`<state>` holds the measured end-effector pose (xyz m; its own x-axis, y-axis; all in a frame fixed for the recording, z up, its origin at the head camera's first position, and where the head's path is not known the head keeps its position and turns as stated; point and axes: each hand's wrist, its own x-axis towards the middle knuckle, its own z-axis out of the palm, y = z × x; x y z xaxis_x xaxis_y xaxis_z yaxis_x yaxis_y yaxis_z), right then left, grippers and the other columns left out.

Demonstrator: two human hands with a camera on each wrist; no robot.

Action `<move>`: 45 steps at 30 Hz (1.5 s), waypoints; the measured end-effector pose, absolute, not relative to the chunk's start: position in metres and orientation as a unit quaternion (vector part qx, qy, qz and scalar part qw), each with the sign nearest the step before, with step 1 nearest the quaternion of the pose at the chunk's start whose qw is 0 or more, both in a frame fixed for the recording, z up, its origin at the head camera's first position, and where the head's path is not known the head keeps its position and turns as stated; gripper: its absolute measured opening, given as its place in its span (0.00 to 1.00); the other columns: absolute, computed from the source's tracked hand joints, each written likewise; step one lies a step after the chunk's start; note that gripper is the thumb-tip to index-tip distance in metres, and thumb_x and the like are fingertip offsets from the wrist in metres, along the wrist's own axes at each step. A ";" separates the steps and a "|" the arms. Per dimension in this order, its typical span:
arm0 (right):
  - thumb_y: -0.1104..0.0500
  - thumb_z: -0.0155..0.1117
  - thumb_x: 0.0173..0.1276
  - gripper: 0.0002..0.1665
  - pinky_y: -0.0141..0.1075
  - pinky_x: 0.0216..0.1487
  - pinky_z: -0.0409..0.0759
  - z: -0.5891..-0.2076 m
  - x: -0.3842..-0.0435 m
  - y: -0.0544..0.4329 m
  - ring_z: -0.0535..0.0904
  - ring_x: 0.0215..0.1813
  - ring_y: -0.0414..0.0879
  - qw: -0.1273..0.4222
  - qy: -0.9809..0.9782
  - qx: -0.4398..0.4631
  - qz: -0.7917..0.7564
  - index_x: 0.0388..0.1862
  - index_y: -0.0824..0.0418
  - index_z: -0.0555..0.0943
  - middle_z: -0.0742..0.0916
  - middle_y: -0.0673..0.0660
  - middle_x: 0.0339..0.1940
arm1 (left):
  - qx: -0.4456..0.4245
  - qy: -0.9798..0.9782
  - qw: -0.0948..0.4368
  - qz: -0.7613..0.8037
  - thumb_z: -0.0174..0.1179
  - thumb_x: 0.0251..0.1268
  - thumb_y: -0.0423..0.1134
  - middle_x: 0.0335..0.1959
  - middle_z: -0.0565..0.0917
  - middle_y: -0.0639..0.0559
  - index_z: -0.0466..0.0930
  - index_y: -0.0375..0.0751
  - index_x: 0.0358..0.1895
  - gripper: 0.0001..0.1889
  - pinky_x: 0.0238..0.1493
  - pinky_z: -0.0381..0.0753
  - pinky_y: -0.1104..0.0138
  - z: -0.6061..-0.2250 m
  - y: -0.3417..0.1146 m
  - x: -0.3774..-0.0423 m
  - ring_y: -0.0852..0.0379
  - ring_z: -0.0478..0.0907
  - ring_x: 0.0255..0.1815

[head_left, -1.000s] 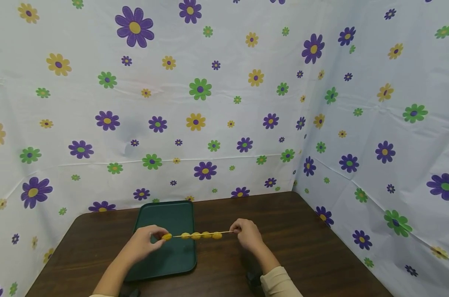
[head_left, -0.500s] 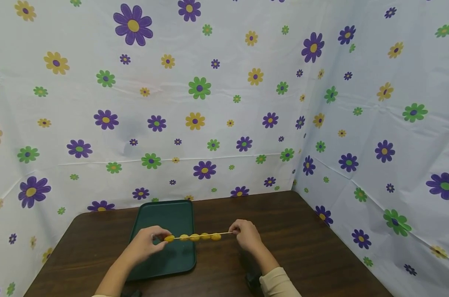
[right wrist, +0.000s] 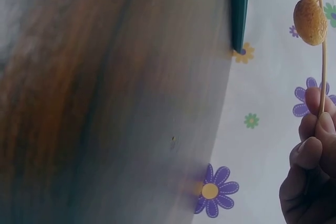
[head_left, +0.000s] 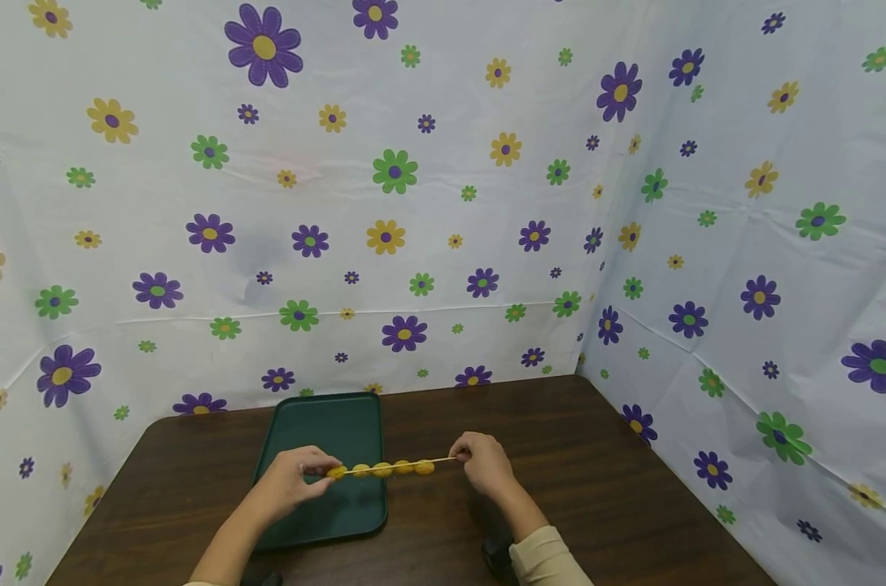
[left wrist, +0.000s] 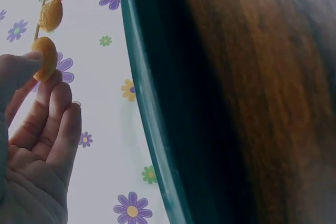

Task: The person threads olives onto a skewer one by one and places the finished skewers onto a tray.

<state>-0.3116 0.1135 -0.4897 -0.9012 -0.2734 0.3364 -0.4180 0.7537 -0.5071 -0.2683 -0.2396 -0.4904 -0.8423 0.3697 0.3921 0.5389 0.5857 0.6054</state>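
Observation:
A thin wooden skewer (head_left: 443, 460) is held level above the tray and table, with several yellow-brown, wrinkled oval balls (head_left: 403, 467) threaded along it. They look like small balls of food; their exact kind is unclear. My right hand (head_left: 482, 464) pinches the skewer's bare right end between thumb and fingers, also seen on the skewer (right wrist: 323, 77) in the right wrist view. At the other end, my left hand (head_left: 285, 478) pinches one more ball (left wrist: 46, 59) between thumb and fingertips. The skewer's tip meets that ball; how deep it goes is hidden.
Beneath my left hand lies a dark green tray (head_left: 329, 423) on the brown wooden table (head_left: 596, 480). A white flowered cloth (head_left: 443, 268) hangs behind and to the right. Dark objects (head_left: 497, 553) sit under the forearms at the table's near side.
A second ago the skewer's tip stood slightly apart from the ball in my left hand; now they meet. The skewer has shifted a little left and its tip end dipped.

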 end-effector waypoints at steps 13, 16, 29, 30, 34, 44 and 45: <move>0.77 0.66 0.58 0.19 0.38 0.33 0.75 -0.487 -0.310 0.107 0.75 0.31 0.40 0.123 -0.939 0.181 0.265 0.28 0.52 0.86 0.84 0.44 0.30 | -0.266 -0.880 0.112 -0.378 0.71 0.59 0.29 0.39 0.86 0.57 0.90 0.41 0.43 0.09 0.36 0.84 0.66 -0.490 -0.241 -0.266 0.67 0.79 0.35; 0.78 0.68 0.56 0.19 0.38 0.33 0.76 -0.485 -0.307 0.107 0.74 0.30 0.40 0.099 -0.943 0.192 0.252 0.29 0.52 0.87 0.84 0.43 0.29 | -0.270 -0.878 0.117 -0.378 0.71 0.60 0.30 0.39 0.86 0.55 0.89 0.40 0.44 0.09 0.37 0.84 0.66 -0.490 -0.243 -0.264 0.67 0.79 0.36; 0.77 0.57 0.71 0.08 0.38 0.26 0.82 -0.478 -0.297 0.093 0.83 0.21 0.44 -0.211 -0.822 0.258 0.462 0.37 0.75 0.83 0.83 0.55 0.23 | -0.161 -0.909 0.134 -0.362 0.69 0.63 0.30 0.45 0.87 0.53 0.87 0.40 0.50 0.13 0.41 0.83 0.66 -0.487 -0.272 -0.255 0.60 0.83 0.40; 0.76 0.56 0.71 0.07 0.37 0.25 0.81 -0.480 -0.297 0.090 0.83 0.22 0.43 -0.225 -0.810 0.252 0.479 0.38 0.76 0.83 0.83 0.55 0.24 | -0.149 -0.912 0.134 -0.359 0.69 0.63 0.30 0.45 0.87 0.52 0.87 0.40 0.51 0.13 0.41 0.83 0.66 -0.487 -0.275 -0.254 0.58 0.83 0.40; 0.75 0.56 0.73 0.07 0.31 0.23 0.75 -0.488 -0.295 0.077 0.84 0.22 0.42 -0.246 -0.783 0.219 0.527 0.40 0.77 0.82 0.82 0.56 0.25 | -0.117 -0.921 0.137 -0.346 0.67 0.66 0.31 0.47 0.87 0.50 0.86 0.40 0.52 0.12 0.37 0.82 0.67 -0.488 -0.284 -0.249 0.57 0.82 0.38; 0.69 0.57 0.75 0.09 0.26 0.23 0.78 -0.487 -0.295 0.027 0.88 0.29 0.45 -0.250 -0.750 0.133 0.598 0.44 0.75 0.83 0.84 0.60 0.31 | -0.106 -0.926 0.107 -0.346 0.65 0.69 0.33 0.47 0.87 0.49 0.87 0.40 0.52 0.11 0.38 0.80 0.65 -0.493 -0.291 -0.240 0.57 0.80 0.40; 0.69 0.57 0.75 0.10 0.26 0.24 0.78 -0.487 -0.296 0.021 0.88 0.30 0.46 -0.254 -0.746 0.127 0.602 0.44 0.75 0.83 0.84 0.60 0.31 | -0.104 -0.927 0.104 -0.345 0.65 0.69 0.33 0.47 0.87 0.50 0.87 0.40 0.51 0.11 0.39 0.81 0.65 -0.492 -0.292 -0.238 0.56 0.81 0.41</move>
